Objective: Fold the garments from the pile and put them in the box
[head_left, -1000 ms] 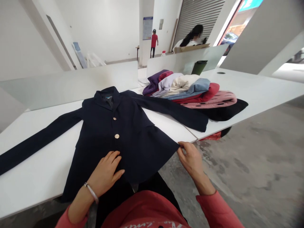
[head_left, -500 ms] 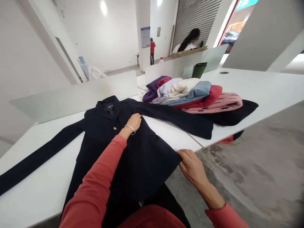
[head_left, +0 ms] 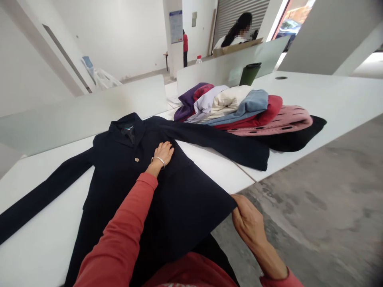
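One navy jacket [head_left: 182,207] lies front-up — left hand [head_left: 163,152] loosely spread upon it, right hand [head_left: 249,219] pinching its hem corner.

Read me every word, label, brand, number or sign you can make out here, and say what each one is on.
No text is clearly readable.
Label inside the neck of the navy jacket: too small to read.
Poster on the pillar: print too small to read.
White lettering on the red shirt: cut off by the picture's bottom edge, unreadable.
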Action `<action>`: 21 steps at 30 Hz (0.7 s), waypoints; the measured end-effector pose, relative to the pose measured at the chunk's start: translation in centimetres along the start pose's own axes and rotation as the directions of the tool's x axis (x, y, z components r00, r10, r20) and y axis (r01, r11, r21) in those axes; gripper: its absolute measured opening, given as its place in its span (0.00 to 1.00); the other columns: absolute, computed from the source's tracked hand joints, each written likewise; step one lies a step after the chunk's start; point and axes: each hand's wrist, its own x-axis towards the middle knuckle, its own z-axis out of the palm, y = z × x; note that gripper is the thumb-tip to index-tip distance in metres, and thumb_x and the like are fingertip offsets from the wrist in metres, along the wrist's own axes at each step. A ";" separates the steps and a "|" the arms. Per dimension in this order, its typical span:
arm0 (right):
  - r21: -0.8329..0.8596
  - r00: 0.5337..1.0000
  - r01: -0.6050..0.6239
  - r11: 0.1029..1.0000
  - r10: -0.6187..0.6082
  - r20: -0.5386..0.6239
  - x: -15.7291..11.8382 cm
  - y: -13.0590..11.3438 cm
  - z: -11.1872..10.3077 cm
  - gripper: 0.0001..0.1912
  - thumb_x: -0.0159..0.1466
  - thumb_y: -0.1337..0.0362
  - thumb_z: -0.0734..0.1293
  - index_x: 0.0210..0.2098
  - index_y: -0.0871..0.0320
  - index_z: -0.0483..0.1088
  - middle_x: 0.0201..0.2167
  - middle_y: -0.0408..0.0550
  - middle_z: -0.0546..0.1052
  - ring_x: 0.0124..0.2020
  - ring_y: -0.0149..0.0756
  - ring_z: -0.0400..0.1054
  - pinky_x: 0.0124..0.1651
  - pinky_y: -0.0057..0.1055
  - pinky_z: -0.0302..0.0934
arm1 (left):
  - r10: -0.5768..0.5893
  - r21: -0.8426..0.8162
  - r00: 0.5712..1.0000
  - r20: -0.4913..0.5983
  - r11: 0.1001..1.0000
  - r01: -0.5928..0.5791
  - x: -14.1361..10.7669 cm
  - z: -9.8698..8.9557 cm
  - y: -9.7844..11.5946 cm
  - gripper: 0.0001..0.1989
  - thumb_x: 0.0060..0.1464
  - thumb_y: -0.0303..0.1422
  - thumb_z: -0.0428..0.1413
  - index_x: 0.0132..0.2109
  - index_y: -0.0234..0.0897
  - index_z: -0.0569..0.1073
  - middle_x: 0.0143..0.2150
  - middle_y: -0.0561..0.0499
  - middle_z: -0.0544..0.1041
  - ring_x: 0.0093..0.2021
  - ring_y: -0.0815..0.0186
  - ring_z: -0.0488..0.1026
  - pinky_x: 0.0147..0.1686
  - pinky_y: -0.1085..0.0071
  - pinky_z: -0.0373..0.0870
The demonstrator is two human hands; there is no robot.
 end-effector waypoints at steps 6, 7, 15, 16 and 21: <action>0.041 0.996 -0.065 0.997 0.063 0.057 -1.0 -0.2 -0.9 0.12 0.62 0.64 0.53 0.27 0.57 0.64 0.21 0.43 0.69 0.22 0.29 0.64 0.25 0.26 0.58 | -0.003 -0.012 1.000 0.025 1.000 0.003 -0.2 0.1 0.0 0.23 0.58 0.42 0.35 0.55 0.38 0.60 0.60 0.51 0.55 0.57 0.55 0.50 0.51 0.56 0.57; 0.058 0.997 -0.052 0.997 0.048 0.060 -1.0 -0.1 -1.4 0.11 0.62 0.64 0.54 0.27 0.57 0.64 0.21 0.43 0.69 0.22 0.29 0.64 0.25 0.25 0.58 | -0.003 -0.009 0.999 0.037 1.000 0.004 -0.2 0.1 0.1 0.23 0.58 0.43 0.35 0.55 0.39 0.60 0.60 0.51 0.54 0.58 0.54 0.49 0.52 0.56 0.55; 0.105 0.973 0.223 0.969 -0.228 0.040 4.1 -2.2 -3.2 0.12 0.61 0.63 0.58 0.44 0.57 0.63 0.41 0.52 0.69 0.42 0.37 0.64 0.42 0.34 0.62 | -0.021 0.001 0.995 0.102 1.000 0.021 -0.8 -0.1 0.4 0.26 0.56 0.47 0.34 0.58 0.43 0.57 0.62 0.55 0.50 0.60 0.46 0.43 0.54 0.52 0.48; 0.117 0.958 0.265 0.957 -0.275 0.077 4.7 -2.6 -2.6 0.15 0.61 0.62 0.58 0.47 0.57 0.62 0.44 0.53 0.68 0.45 0.39 0.63 0.45 0.36 0.62 | -0.022 0.002 0.994 0.106 1.000 0.022 -0.9 -0.1 0.4 0.27 0.56 0.47 0.34 0.58 0.43 0.57 0.63 0.55 0.50 0.60 0.46 0.43 0.54 0.52 0.48; 0.048 0.906 0.316 0.947 -0.317 0.281 4.0 -2.4 0.8 0.20 0.63 0.57 0.56 0.50 0.59 0.62 0.51 0.54 0.64 0.54 0.43 0.55 0.51 0.42 0.59 | -0.023 0.008 0.993 0.112 1.000 0.022 -0.9 -0.1 0.3 0.27 0.55 0.48 0.33 0.57 0.44 0.57 0.62 0.56 0.50 0.60 0.46 0.43 0.55 0.52 0.47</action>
